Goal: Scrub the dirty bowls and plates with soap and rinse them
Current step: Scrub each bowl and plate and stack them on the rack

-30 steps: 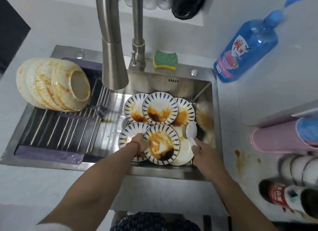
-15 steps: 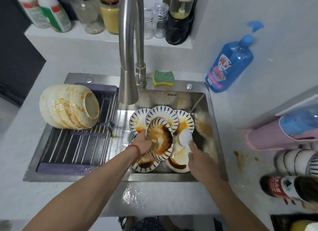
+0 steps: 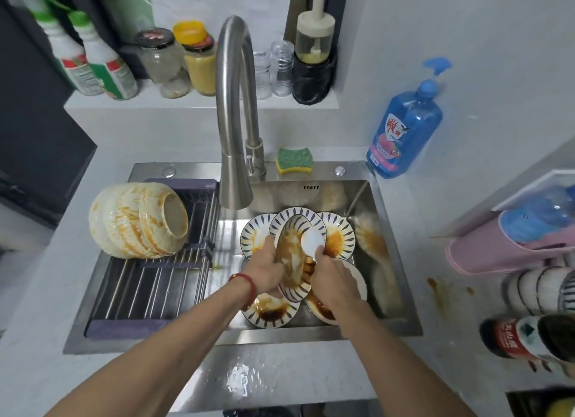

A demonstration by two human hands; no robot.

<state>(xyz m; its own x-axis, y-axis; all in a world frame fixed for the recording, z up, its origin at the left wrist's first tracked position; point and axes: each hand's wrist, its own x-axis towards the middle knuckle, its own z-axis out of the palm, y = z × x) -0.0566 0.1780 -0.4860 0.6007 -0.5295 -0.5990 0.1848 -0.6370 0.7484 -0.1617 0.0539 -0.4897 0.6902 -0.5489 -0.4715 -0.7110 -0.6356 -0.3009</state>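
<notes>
My left hand (image 3: 268, 269) grips a sauce-smeared, blue-striped plate (image 3: 292, 261) tilted on edge above the steel sink (image 3: 395, 255). My right hand (image 3: 333, 278) holds a white spoon (image 3: 312, 241) whose bowl lies against the plate's face. Several more dirty striped plates (image 3: 337, 239) lie in the basin beneath and behind. A stack of stained cream bowls (image 3: 137, 220) lies on its side on the drying rack (image 3: 149, 286) over the sink's left half. A green-and-yellow sponge (image 3: 294, 160) sits on the sink's back ledge. The blue soap bottle (image 3: 404, 127) stands at the back right.
The tall faucet (image 3: 233, 111) arches over the basin just behind the plates. Jars and bottles (image 3: 174, 62) line the shelf behind. On the right counter are a pink cloth bundle (image 3: 497, 251), stacked bowls (image 3: 541, 289), a lying bottle (image 3: 522, 339) and sauce drips (image 3: 435, 289).
My left hand has lifted the striped plate from flat to nearly on edge. My right hand has brought the white spoon up against it. The camera has tipped upward.
</notes>
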